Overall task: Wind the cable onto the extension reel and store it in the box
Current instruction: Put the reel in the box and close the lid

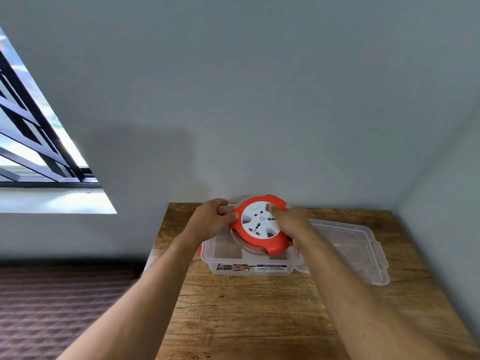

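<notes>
An orange extension reel (270, 245) with a white socket face is tilted over the open top of a clear plastic box (226, 266) on the wooden table. My left hand (211, 220) grips the reel's left rim. My right hand (292, 220) holds its right side, thumb on the white face. Wound cable shows under the reel's lower edge. The reel's far side sits higher than its near side, partly inside the box.
The box's clear lid (353, 245) lies flat on the wooden table (259, 313) to the right of the box. Grey walls close off the back and right. A barred window (39, 141) is at the left, patterned floor (65, 307) below it.
</notes>
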`<state>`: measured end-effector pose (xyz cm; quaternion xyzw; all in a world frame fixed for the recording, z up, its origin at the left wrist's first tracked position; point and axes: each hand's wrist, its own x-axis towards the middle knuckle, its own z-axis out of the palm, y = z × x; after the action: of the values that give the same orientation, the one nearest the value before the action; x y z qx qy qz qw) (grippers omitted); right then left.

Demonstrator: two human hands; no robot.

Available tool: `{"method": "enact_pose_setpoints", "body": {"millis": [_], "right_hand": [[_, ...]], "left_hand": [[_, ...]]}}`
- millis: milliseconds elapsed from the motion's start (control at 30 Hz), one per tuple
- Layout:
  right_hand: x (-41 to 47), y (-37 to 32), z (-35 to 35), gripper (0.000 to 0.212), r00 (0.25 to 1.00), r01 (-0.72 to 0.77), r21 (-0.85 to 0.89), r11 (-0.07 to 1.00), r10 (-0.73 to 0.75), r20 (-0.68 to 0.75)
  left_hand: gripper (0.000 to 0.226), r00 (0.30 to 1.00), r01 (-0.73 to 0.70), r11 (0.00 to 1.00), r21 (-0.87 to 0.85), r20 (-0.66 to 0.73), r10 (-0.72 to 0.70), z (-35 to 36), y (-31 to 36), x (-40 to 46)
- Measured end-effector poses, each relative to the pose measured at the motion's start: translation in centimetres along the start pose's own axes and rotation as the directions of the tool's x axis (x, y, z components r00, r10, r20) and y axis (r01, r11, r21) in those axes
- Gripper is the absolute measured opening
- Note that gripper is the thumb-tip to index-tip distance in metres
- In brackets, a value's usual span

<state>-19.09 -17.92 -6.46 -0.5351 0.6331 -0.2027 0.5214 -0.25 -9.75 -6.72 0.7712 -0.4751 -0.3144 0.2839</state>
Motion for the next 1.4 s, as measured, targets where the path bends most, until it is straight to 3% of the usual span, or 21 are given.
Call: {"method": "enact_pose_setpoints", "body": {"millis": [100,233,367,467,600,700,800,900,933,1000,1067,1167,1233,1400], "right_hand": [[0.4,-0.3,0.3,0.047,0.999,0.038,-0.157,0.987,-0.037,0.009],[0.8,-0.1,1.2,0.049,0.998,0.055,-0.268,0.962,-0.057,0.000],[0.4,-0.2,1.2,0.035,0.997,0.069,-0.371,0.926,-0.057,0.042],[0.1,0.5,1.3,0.026,0.997,0.056,-0.555,0.830,-0.021,0.070],[0.2,2.0,1.8,0.030,0.996,0.039,-0.608,0.793,0.017,0.086],[-0.2,1.8,1.7,0.036,0.997,0.027,-0.600,0.800,0.018,0.069],[0.0,1.9,1.4,0.042,0.997,0.010,-0.610,0.792,0.038,0.066],[-0.1,2.1,1.4,0.042,1.000,0.030,-0.688,0.725,-0.028,0.014],[-0.2,2.2,1.6,0.041,0.998,0.041,-0.692,0.721,-0.065,-0.008],[-0.3,2.2,1.7,0.038,0.992,0.078,-0.678,0.731,-0.127,-0.023],[-0.2,2.2,1.7,0.034,0.984,0.140,-0.642,0.754,-0.177,0.006],[-0.3,2.5,1.4,0.039,0.966,0.210,-0.572,0.793,-0.258,-0.002],[-0.5,2.5,1.4,0.038,0.958,0.215,-0.613,0.761,-0.286,-0.020],[-1.1,1.7,1.1,0.032,0.923,0.164,-0.792,0.588,-0.374,-0.087]], "left_hand": [[0.073,0.993,-0.017,0.975,0.223,0.117,-0.009,-0.3,1.3,0.9],[0.065,0.974,-0.072,0.886,0.458,0.223,-0.037,-0.5,2.0,2.2],[0.056,0.974,-0.087,0.823,0.561,0.221,-0.047,0.5,2.2,2.6],[0.044,0.973,-0.040,0.821,0.569,0.208,-0.097,1.6,2.0,2.2],[0.041,0.980,-0.041,0.745,0.665,0.173,-0.100,3.0,0.7,2.5],[0.042,0.978,-0.023,0.750,0.661,0.170,-0.121,3.5,0.7,2.4],[0.044,0.967,-0.107,0.763,0.637,0.244,-0.068,3.1,0.4,2.6],[0.042,0.967,-0.123,0.786,0.605,0.252,-0.043,2.5,0.1,2.7],[0.039,0.965,-0.113,0.834,0.540,0.260,-0.037,2.3,-0.1,2.7],[0.030,0.955,-0.031,0.974,0.224,0.295,-0.037,1.8,-0.3,2.7],[0.025,0.944,0.067,0.998,0.016,0.322,-0.068,0.9,-0.6,3.0],[0.046,0.896,0.039,0.995,0.091,0.438,-0.075,-0.2,-0.6,3.2],[0.057,0.873,-0.013,0.984,0.175,0.482,-0.075,-0.3,-0.6,3.2],[0.044,0.920,-0.178,0.924,0.339,0.391,0.034,0.4,-1.0,2.4]]}}
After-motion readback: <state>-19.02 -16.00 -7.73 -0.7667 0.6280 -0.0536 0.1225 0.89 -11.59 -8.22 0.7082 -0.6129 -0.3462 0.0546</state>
